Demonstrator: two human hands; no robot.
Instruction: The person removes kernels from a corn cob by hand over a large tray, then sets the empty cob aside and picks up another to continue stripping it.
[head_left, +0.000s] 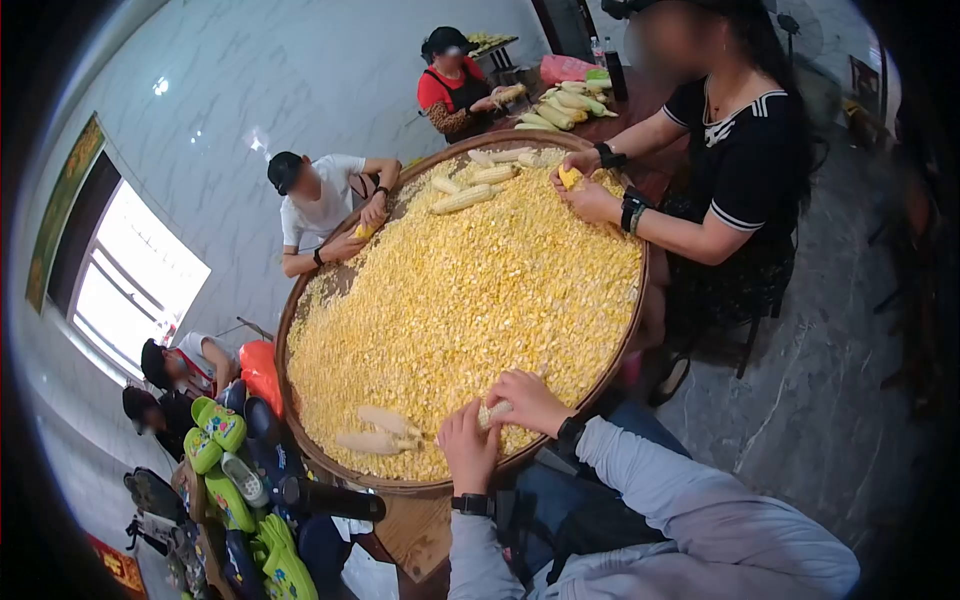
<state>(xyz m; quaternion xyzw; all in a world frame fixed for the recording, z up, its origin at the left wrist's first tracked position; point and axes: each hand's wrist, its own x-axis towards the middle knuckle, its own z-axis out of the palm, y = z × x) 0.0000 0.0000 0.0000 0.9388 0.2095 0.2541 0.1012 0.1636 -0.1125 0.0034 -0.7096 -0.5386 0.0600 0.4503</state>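
My left hand [467,445] and my right hand [530,402] are both closed around one corn cob [493,413], low over the near edge of a large round tray [425,487]. The part of the cob between my hands looks pale; my fingers cover the rest. Loose yellow corn kernels [470,300] fill most of the tray. Just left of my left hand, pale bare cobs [372,442] lie on the kernels.
Several people sit around the tray; two hold yellow corn [570,178] over it. More cobs [465,198] lie at its far side. Whole corn ears [568,104] are piled on a table behind. Green clogs [222,425] and other shoes stand at the left, beside a dark cylinder [335,498].
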